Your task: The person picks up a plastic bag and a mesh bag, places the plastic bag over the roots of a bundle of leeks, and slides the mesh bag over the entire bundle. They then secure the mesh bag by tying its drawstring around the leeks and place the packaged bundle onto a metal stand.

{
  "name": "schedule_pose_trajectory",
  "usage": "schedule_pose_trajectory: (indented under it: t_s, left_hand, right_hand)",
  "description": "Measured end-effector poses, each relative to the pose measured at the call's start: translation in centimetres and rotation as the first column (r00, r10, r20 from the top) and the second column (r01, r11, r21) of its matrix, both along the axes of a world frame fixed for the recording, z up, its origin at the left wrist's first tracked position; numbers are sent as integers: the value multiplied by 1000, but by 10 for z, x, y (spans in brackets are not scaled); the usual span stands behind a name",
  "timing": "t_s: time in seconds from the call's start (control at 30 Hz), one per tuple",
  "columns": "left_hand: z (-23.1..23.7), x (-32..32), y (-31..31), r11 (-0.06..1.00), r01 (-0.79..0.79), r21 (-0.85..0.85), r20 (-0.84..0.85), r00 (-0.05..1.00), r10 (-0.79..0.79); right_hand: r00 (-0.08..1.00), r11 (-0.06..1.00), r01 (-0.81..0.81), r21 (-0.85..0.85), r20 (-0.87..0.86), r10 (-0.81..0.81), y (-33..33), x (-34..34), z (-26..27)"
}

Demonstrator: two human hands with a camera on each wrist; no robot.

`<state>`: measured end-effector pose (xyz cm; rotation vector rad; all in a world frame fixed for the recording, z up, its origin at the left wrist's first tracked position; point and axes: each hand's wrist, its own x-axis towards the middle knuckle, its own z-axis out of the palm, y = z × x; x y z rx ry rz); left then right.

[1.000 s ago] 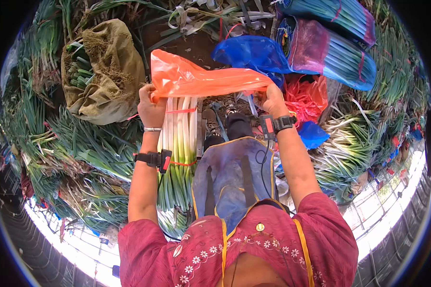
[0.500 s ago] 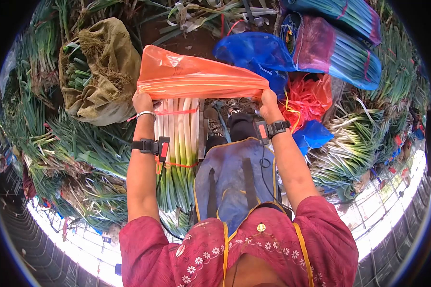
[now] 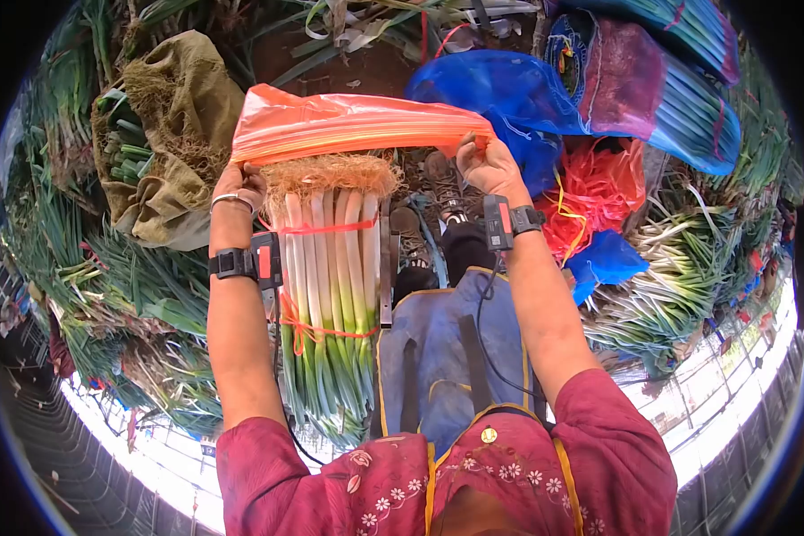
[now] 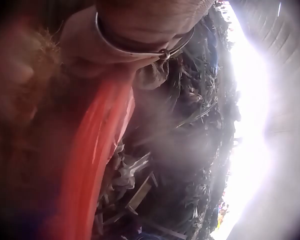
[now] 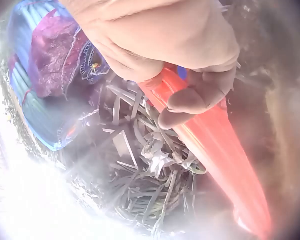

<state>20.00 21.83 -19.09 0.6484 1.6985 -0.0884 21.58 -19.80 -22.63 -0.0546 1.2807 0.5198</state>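
An orange plastic bag is stretched between my two hands just beyond the root end of a bundle of green onions. My left hand grips one end of the bag beside the roots. At the other end, my right hand pinches the bag between thumb and fingers, as the right wrist view also shows. Red ties go round the bundle, whose white stalks point away from me and green leaves toward me. In the left wrist view, the plastic runs down from the hand, whose fingertips are hidden.
A brown sack holding green onions stands at the left. Blue mesh bags, filled onion bags and a heap of red plastic lie at the right. Loose onions are piled on both sides.
My hands, still holding the bag, have spread farther apart, the left one moving left. The onion roots, earlier covered by the bag, now show below it.
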Motion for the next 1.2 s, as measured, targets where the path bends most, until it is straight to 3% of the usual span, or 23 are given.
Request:
schedule_pose_trajectory:
  t_s: [0.07,0.17,0.3,0.37,0.43,0.47,0.57,0.6,0.7,0.77,0.8,0.9,0.93,1.03,1.07,1.1,1.13,1.17,1.2]
  left_hand:
    - [-16,1,10,994,-22,-107,76,997,31]
    - [-40,2,27,984,-96,-147,141,983,117]
    - [-61,4,47,975,-173,-143,178,964,197]
    - [-72,7,61,983,-135,-123,149,977,153]
    - [-79,7,68,994,-75,-83,138,987,86]
    - [-82,5,72,997,-26,-78,150,988,38]
    - [-91,3,80,975,223,-19,169,962,-216]
    - [-92,4,79,948,320,7,167,934,-316]
    - [-98,1,77,827,537,168,110,823,-557]
    - [-113,-3,85,714,649,263,6,738,-674]
    - [-129,-14,107,530,813,240,-88,562,-822]
    - [-162,-33,124,210,911,355,-59,246,-968]
    - [-162,-36,117,242,929,282,-42,264,-964]
    - [-170,-45,110,-66,971,229,-178,-25,-984]
    - [-167,-50,106,25,995,93,-63,31,-998]
    - [-208,-84,138,121,988,92,114,111,-987]
    - [-205,-88,138,-238,954,179,60,-253,-966]
    - [-197,-94,136,-566,788,242,-21,-579,-815]
    - [-192,-109,130,-158,982,102,186,-175,-967]
  right_hand:
    - [992,993,96,66,-87,-90,6,-3,-24]
    - [968,975,221,-19,-118,-222,23,-9,-45]
    - [978,983,171,69,111,-177,39,-23,-67]
    - [963,998,-32,-50,264,44,45,-22,-77]
    - [861,949,-226,-220,410,300,50,-23,-85]
    - [810,932,-286,-222,464,359,49,-27,-101]
    - [557,673,-463,-577,401,727,68,-13,-89]
    - [371,546,-479,-687,406,835,70,-12,-97]
    - [185,282,-418,-864,224,957,80,-14,-117]
    - [-20,68,-178,-982,73,997,79,-17,-140]
    - [-106,-27,-36,-999,-23,994,79,-21,-151]
    - [-219,-227,-196,-954,-183,958,87,-34,-167]
    - [-284,-264,-303,-916,-177,942,88,-39,-172]
    - [-284,-293,-308,-905,-207,936,94,-69,-184]
    - [-356,-341,-370,-864,-208,911,94,-77,-181]
    - [-386,-354,-380,-855,-201,900,96,-85,-175]
    - [-413,-367,-390,-844,-196,889,98,-94,-169]
    - [-439,-381,-399,-834,-191,878,98,-102,-163]
    - [-472,-392,-400,-829,-181,863,95,-113,-162]
